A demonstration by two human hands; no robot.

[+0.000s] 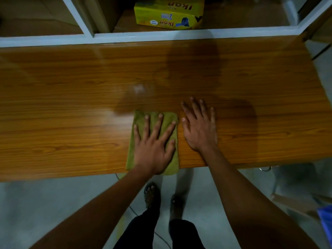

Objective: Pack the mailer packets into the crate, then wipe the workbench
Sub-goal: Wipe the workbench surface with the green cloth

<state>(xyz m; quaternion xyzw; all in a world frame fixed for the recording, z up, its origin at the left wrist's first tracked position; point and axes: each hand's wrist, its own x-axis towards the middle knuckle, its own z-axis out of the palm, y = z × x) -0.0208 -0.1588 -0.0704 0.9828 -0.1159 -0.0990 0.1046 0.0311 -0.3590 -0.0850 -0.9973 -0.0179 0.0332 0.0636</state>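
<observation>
Workbench [71, 90] bears a green cloth [172, 119] pressed under the flat left hand [152, 150]; right hand [199, 128] lies flat, released

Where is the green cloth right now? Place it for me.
In the head view the green cloth lies flat at the workbench's near edge, just left of centre, under the left hand, with the right hand flat beside it.

Wooden workbench [71, 87], green cloth [140, 119], two hands
</observation>
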